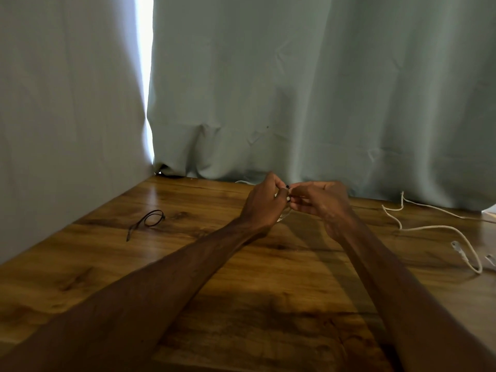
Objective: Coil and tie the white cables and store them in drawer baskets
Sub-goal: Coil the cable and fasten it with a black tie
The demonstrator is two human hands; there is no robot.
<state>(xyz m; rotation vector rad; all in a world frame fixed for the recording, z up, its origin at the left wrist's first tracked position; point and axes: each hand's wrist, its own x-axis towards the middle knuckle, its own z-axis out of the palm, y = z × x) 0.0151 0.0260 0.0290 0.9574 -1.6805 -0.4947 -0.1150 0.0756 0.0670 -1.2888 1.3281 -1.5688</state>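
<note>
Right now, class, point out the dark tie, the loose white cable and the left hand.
dark tie [146, 218]: head view, tail-loop junction.
loose white cable [434, 226]: head view, middle stretch.
left hand [264, 204]: head view, its back.

The single head-worn view looks forward and down, close over a wooden table [188, 264] toward curtains [295, 89].

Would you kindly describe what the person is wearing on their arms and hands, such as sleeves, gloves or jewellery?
The left forearm and right forearm are bare, with no sleeves in view. The left hand and right hand wear no gloves, and no watch or bracelet shows at either wrist. Any rings are too small to tell.
</note>
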